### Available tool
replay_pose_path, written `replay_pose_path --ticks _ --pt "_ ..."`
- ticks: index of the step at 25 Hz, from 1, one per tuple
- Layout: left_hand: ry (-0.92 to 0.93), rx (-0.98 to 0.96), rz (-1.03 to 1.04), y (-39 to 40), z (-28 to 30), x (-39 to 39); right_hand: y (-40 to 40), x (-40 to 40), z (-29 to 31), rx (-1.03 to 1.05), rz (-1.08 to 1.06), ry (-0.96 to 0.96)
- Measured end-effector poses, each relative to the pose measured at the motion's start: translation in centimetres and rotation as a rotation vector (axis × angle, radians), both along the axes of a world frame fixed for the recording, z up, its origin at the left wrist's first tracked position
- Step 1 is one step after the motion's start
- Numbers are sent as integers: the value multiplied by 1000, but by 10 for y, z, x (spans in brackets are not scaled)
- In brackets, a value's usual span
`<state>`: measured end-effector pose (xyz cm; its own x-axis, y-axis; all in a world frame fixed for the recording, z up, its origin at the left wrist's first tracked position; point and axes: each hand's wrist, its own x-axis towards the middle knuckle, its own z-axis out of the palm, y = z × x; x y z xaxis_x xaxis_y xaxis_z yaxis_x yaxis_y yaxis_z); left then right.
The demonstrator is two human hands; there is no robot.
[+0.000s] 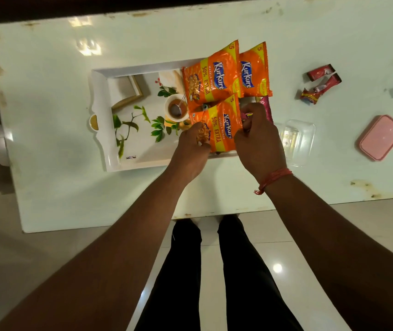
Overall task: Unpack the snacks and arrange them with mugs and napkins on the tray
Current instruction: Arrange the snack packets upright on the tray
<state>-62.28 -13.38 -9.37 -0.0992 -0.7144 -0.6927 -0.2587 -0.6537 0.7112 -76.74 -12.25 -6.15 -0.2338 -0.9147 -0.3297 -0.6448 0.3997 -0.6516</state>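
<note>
I am gripping the near packet (217, 126) with both hands, left hand (191, 149) and right hand (258, 142), fingers curled on its edges, at frame centre; it is lying in the tray (100, 91) with two more packets (211, 75).

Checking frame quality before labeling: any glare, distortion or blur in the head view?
Head view: window glare patches on the glossy table at far left, and a light spot on the floor tile; wide-angle bowing curves the table edges; overall dim, greenish cast; the Kurkure packets read sharp; left hand and right hand show no motion blur; the clear plastic container is low-contrast against the table.
</note>
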Motion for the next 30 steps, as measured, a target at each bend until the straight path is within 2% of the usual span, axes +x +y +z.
replay_pose_path --ticks 5,9,14,18,23,30 --pt "-75 -13 -30 4 -10 -12 6 -20 -3 51 12 -35" --pt "-143 -133 -51 6 -14 -13 6 -30 -3 19 25 -28" --pt "-436 -348 -45 15 -15 -7 11 -22 13 -166 187 199" --pt "-664 -545 -185 25 -11 3 14 1 23 -207 326 193" --pt "-835 -567 -345 35 -10 34 12 33 14 -117 459 173" --pt "-986 -569 -574 28 -7 129 -5 99 -12 68 640 303"
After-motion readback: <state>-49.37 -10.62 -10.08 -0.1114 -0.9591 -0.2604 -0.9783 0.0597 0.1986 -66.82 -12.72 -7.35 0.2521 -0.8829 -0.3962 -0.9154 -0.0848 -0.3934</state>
